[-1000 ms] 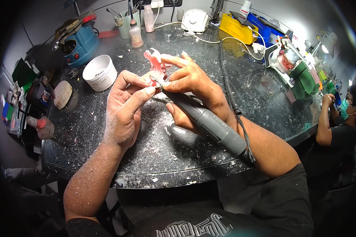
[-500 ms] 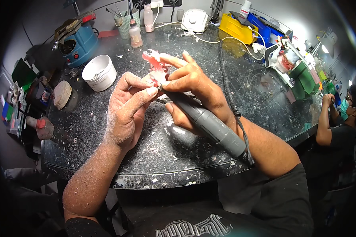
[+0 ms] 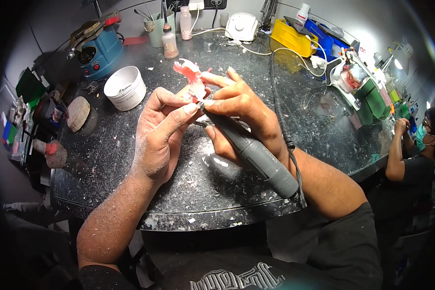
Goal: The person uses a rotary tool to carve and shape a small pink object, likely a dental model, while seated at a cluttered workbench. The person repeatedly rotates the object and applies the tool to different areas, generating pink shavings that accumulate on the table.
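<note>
My left hand (image 3: pixel 164 128), dusted white, pinches a pink and whitish denture base (image 3: pixel 190 72) between thumb and fingers. Its curved pink part sticks up past the fingertips. In my right hand (image 3: pixel 246 108) is a dark grey rotary handpiece (image 3: pixel 253 154), held like a pen and slanting up to the left. The handpiece's tip meets the lower end of the denture base beside my left thumb; the bit itself is mostly hidden. The right fingertips rest close against the piece. A coiled black cord (image 3: pixel 277 96) runs down behind my right wrist to the handpiece's rear end.
Dust and shavings cover the dark worktop (image 3: pixel 203 193). A white tub (image 3: pixel 125 88) and a round plaster block (image 3: pixel 78 114) stand left, near a blue machine (image 3: pixel 97 53). Bottles, a white control box (image 3: pixel 241 27) and a yellow bin (image 3: pixel 292 37) line the back. A masked person (image 3: pixel 418 145) sits far right.
The denture base has turned in my left fingers, so its pink curve now shows more broadly. Both hands and the handpiece have shifted slightly right in view, and so has the background.
</note>
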Motion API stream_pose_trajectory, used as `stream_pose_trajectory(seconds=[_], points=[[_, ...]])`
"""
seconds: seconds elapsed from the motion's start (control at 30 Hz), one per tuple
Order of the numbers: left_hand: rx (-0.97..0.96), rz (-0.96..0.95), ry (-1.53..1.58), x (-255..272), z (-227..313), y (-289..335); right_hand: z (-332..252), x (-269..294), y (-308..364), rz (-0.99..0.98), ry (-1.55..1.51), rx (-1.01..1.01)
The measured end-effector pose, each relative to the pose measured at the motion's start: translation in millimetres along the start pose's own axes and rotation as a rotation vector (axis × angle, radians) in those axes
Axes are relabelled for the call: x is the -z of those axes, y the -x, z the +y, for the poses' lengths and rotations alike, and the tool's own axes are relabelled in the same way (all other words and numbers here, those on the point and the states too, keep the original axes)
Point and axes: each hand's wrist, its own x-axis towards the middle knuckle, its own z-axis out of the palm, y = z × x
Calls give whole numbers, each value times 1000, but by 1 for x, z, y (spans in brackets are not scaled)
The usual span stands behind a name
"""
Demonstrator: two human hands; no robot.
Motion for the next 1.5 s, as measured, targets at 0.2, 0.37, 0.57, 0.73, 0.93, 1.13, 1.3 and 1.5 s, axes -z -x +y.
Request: stream_pose_trajectory(seconds=[0.2, 0.37, 0.57, 0.73, 0.93, 1.13, 1.3, 1.5], points=[[29, 6, 27, 1, -1, 1, -4, -3, -2, 7, 3, 20], [27, 12, 43, 1, -2, 1, -5, -3, -2, 6, 18, 4], [25, -4, 43, 0, -1, 1, -1, -5, 0, 3, -22, 10], [24, 27, 42, 2, -2, 0, -5, -3, -2, -7, -38, 1], [-77, 27, -115, -2, -1, 0, 0, 2, -2, 91, -96, 43], [-234, 43, -443, -3, 3, 4, -4, 2, -5, 161, -104, -106], [-397, 10, -743, 1, -2, 3, 1, -4, -3, 169, -99, 4], [-354, 20, -616, -4, -2, 3, -5, -2, 0, 121, -286, -284]])
